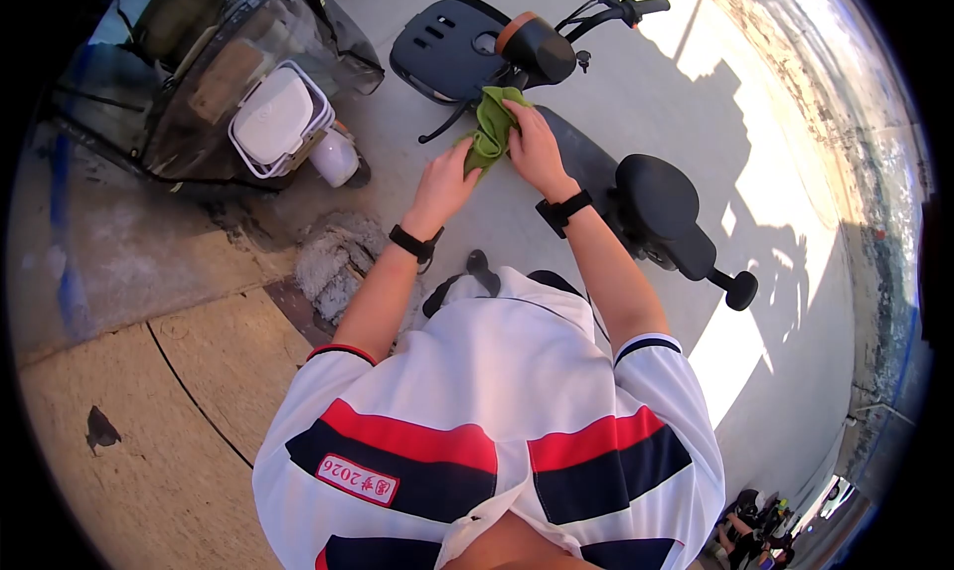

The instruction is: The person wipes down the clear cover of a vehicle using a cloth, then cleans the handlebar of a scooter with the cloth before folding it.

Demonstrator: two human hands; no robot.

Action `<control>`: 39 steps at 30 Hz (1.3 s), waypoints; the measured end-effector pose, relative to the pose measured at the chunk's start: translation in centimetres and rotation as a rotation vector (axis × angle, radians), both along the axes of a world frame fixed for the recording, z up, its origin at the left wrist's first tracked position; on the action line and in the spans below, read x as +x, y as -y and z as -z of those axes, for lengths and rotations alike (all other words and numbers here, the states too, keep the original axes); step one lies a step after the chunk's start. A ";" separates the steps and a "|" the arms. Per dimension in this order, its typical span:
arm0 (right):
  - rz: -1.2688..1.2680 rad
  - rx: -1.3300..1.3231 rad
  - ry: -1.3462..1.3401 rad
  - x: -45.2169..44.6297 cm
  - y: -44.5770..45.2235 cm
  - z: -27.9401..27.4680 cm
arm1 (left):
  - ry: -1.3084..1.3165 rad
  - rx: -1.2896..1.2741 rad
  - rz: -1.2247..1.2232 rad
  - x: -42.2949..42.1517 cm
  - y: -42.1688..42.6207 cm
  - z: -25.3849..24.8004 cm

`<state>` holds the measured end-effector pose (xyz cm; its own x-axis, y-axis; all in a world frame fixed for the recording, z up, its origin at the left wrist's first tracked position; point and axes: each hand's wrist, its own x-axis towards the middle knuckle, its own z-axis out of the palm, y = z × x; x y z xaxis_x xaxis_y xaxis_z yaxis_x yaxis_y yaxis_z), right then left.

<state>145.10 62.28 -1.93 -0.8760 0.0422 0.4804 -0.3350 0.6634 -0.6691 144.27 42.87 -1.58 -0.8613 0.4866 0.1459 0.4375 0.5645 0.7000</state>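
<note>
A crumpled green cloth is bunched between my two hands, above the front part of a dark electric scooter. My left hand grips the cloth's lower left side, its fingertips partly hidden by the folds. On the other side, my right hand is closed on the cloth with bent fingers. Just beyond my hands are the scooter's black front basket and a rounded black part with an orange edge. The scooter's black seat lies to the right of my right forearm.
To the left stands a vehicle with a clear windscreen. A white lidded bucket and a white jug are beside it. A grey rubble heap and wooden board lie nearer. The handlebar juts out at upper right.
</note>
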 end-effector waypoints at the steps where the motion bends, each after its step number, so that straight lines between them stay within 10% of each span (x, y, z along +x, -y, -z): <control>1: -0.018 -0.001 0.004 -0.1 -0.3 0.2 | -0.012 0.006 -0.002 0.1 -0.3 0.1; 24: -0.216 0.038 -0.052 -1.8 -2.9 0.6 | -0.143 0.081 -0.395 3.4 -1.6 1.5; 39: -0.037 -0.011 -0.054 0.2 -5.8 1.9 | -0.289 -0.022 -0.095 1.1 -4.8 0.5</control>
